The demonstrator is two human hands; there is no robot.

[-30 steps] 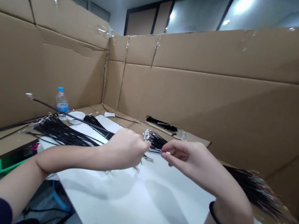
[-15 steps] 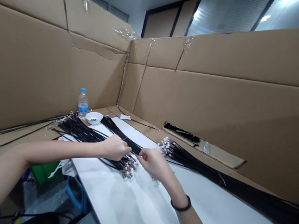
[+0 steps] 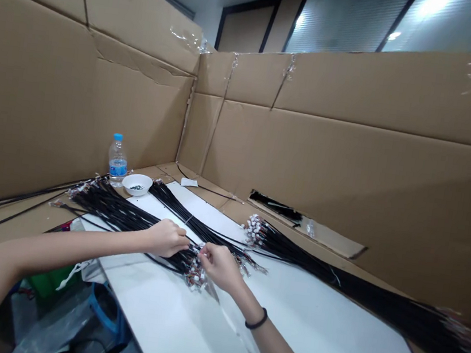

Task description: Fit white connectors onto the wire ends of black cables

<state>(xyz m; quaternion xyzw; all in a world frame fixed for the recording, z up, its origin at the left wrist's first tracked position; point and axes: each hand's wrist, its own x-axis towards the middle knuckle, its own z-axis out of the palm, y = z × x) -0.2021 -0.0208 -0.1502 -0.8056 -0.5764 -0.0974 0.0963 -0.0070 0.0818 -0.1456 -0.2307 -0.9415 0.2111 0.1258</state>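
Note:
My left hand (image 3: 166,237) and my right hand (image 3: 217,265) are both curled on the end of a bundle of thin black cables (image 3: 134,218) that lies across the white table (image 3: 306,330). Their fingers pinch at the small white connectors (image 3: 196,268) at the cable ends, close together. A black band sits on my right wrist. A second long bundle of black cables (image 3: 335,276) with white connectors lies to the right, along the cardboard wall.
Cardboard walls (image 3: 348,174) enclose the table on three sides. At the back left stand a water bottle (image 3: 118,160) and a small white bowl (image 3: 136,184). A slot in the cardboard (image 3: 277,206) holds more black cables. Below the table's left edge are green and blue things.
Both hands dropped from mid-air, where they held one cable, down to the connector ends of the left bundle on the table. The view has widened and tilted downward.

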